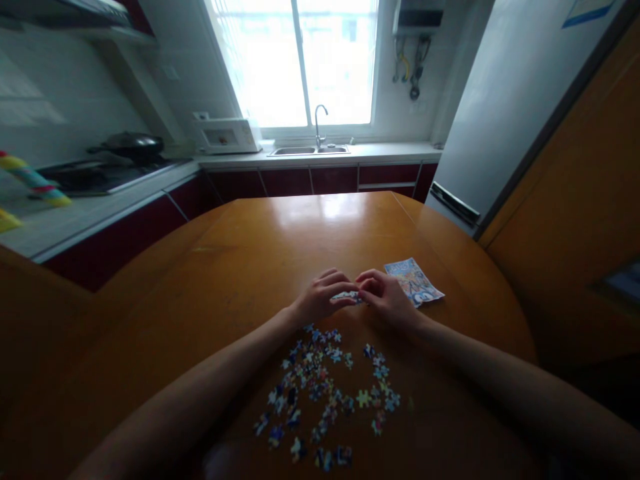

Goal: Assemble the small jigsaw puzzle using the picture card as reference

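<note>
A small strip of joined jigsaw puzzle pieces [346,295] lies on the wooden table between my two hands, partly covered by fingers. My left hand [325,293] spans it from the left, fingers along the far side and thumb along the near side. From the right, my right hand [383,293] pinches at the strip's right end with curled fingers; whether a single piece sits in that pinch is hidden. Many loose jigsaw pieces [310,363] are scattered closer to me, below both hands. Just beyond my right hand rests a printed picture sheet [413,280].
The brown wooden table [240,247] has a rounded outline. Behind it run a counter with a sink [310,151] and a white microwave [227,135]. A wok [133,143] stands on the stove at left; a tall fridge [480,113] is at right.
</note>
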A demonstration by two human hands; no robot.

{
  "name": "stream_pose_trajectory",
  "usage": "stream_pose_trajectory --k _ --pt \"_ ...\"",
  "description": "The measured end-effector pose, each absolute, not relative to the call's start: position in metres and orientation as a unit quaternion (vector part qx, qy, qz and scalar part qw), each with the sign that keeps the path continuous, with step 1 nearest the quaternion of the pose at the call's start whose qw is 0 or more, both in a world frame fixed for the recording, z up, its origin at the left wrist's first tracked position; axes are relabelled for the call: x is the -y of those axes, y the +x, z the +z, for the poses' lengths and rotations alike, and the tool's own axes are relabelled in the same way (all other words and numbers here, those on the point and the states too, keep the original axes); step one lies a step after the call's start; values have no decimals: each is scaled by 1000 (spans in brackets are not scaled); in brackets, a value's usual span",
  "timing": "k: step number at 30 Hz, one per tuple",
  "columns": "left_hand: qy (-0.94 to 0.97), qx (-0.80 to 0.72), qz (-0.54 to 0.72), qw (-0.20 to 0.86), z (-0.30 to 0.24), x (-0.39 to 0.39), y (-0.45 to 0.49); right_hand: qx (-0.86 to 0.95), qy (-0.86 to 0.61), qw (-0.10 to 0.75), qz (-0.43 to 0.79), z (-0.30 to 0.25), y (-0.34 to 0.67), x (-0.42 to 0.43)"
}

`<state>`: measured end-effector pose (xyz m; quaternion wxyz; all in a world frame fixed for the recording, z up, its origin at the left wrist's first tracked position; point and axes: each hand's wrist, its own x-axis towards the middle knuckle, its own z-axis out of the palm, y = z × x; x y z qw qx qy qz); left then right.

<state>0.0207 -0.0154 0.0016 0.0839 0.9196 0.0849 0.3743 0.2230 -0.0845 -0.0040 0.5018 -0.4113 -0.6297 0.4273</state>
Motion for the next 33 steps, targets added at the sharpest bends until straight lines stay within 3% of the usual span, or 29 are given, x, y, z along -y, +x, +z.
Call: stream_pose_trajectory --k 19,27,33 --pt "914 -77 385 101 3 18 21 603 -422 510 445 -3 222 84" --pt "934 -124 334 36 -2 9 17 628 -531 507 259 -4 237 71" --pt "944 -146 293 30 -12 3 14 643 -567 466 218 -9 243 69"
